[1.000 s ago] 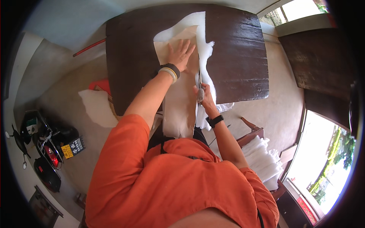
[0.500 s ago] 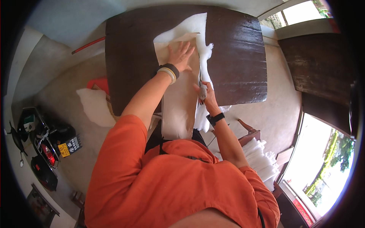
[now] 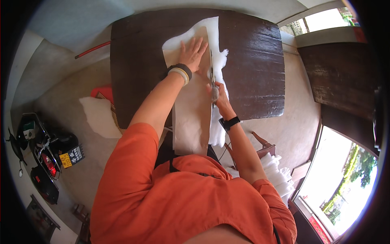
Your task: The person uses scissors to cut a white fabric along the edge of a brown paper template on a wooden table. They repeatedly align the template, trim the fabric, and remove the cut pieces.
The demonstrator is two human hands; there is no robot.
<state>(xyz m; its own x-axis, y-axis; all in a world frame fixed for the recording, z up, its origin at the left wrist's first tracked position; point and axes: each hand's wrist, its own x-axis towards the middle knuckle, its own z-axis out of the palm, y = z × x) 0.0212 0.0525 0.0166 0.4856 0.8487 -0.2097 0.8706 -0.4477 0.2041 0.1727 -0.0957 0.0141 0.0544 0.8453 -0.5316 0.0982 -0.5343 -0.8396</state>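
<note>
I see the right hand [image 3: 222,99] holding scissors [image 3: 215,94] at the right side of the brown paper [image 3: 191,118], which lies on white batting [image 3: 210,23] — under the spread left hand [image 3: 191,55] — across the near edge of the table [image 3: 252,75].

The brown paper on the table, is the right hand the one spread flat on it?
No, the left hand lies spread on the brown paper, while the right hand holds a grey-handled tool.

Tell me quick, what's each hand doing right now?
Left hand: open, fingers spread, lying flat on the brown sheet.
Right hand: closed around what look like scissors.
</note>
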